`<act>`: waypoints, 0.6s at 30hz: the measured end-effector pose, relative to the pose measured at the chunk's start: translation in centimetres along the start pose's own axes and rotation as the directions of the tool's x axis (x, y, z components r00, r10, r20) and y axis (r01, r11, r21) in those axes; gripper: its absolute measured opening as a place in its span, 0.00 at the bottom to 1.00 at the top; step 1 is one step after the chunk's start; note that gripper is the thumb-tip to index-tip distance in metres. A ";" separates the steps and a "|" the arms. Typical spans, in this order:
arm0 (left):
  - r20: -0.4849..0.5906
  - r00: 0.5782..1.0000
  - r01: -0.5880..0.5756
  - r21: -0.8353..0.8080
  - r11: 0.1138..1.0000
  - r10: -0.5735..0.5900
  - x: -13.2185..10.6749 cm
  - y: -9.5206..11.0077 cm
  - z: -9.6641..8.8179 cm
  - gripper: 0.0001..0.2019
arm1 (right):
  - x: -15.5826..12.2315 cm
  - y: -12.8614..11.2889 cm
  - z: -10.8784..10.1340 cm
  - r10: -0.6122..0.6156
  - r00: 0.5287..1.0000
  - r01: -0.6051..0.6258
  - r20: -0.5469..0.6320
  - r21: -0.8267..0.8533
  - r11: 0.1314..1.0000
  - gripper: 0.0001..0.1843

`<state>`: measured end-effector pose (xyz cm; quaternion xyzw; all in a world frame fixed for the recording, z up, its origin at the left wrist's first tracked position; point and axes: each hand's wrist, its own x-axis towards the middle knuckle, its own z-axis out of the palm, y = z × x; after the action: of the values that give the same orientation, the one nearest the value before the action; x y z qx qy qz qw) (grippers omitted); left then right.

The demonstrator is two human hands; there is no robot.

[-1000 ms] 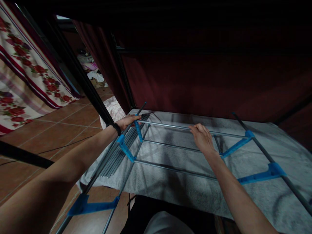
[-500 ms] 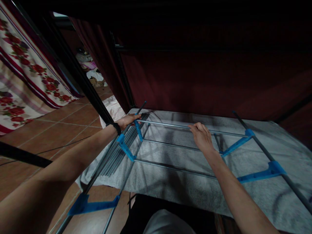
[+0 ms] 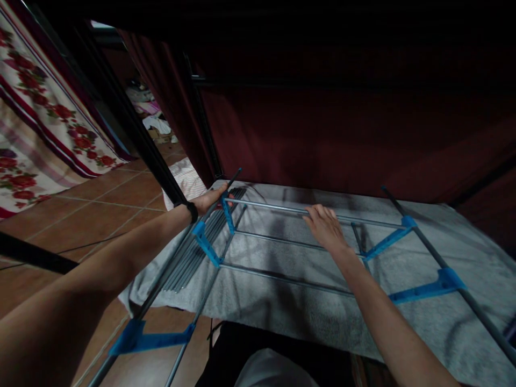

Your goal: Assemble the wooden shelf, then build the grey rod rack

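Note:
A rack frame of grey metal tubes with blue plastic brackets lies across the grey blanket point(image 3: 278, 317). My left hand point(image 3: 210, 200) is closed around the far blue bracket point(image 3: 228, 215) and the tube at the frame's left side; part of its fingers is hidden. Farther right, my right hand point(image 3: 323, 224) holds the far metal crossbar point(image 3: 268, 205), with its fingers curled over the top. Other blue brackets sit nearer me on the left point(image 3: 207, 245) and on the right side point(image 3: 449, 278). A row of loose metal tubes point(image 3: 189, 255) lies beside the left bracket.
Dark red curtains point(image 3: 342, 140) hang behind the blanket. A black post point(image 3: 151, 145) slants at the left, near my forearm. Tiled floor point(image 3: 100, 215), a flowered curtain point(image 3: 52, 118) and piled cloths point(image 3: 157, 124) are farther left.
My right hand has slid slightly left along the crossbar. The right side of the frame has shifted a little left in view; my left hand stays at the far bracket.

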<state>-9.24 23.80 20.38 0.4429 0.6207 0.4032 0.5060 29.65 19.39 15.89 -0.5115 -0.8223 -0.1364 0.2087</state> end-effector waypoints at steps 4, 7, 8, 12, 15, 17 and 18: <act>0.067 0.997 0.040 0.065 0.997 -0.045 0.5 0.3 -0.3 0.34 | 1.1 -1.2 0.1 -0.038 0.999 0.038 0.015 -0.029 0.999 0.17; 0.094 0.996 -0.007 0.084 0.996 0.000 1.0 0.3 -0.2 0.32 | 1.9 -1.8 0.3 -0.049 0.996 0.052 0.070 -0.043 0.998 0.16; 0.103 0.995 -0.016 0.086 0.996 0.007 1.1 0.3 -0.1 0.31 | 2.1 -1.9 0.3 -0.048 0.995 0.052 0.088 -0.049 0.997 0.16; 0.121 0.992 -0.033 0.079 0.996 0.024 1.4 0.0 0.1 0.27 | 2.5 -1.8 0.2 -0.050 0.989 0.060 0.141 -0.071 0.996 0.15; 0.108 0.993 -0.041 0.027 0.999 0.038 1.4 -0.3 0.1 0.25 | 2.7 -1.6 0.3 -0.072 0.984 0.086 0.164 -0.080 0.993 0.16; 0.100 0.994 -0.037 0.011 0.999 0.035 1.4 -0.4 0.1 0.24 | 2.8 -1.4 0.3 -0.096 0.981 0.110 0.168 -0.077 0.991 0.16; 0.097 0.995 -0.033 0.011 0.999 0.032 1.5 -0.5 0.1 0.24 | 2.8 -1.3 0.3 -0.106 0.980 0.120 0.170 -0.072 0.990 0.16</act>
<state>-9.33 25.10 19.52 0.4754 0.5906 0.3854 0.5260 27.28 21.16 16.93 -0.4815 -0.8584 -0.1383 0.1102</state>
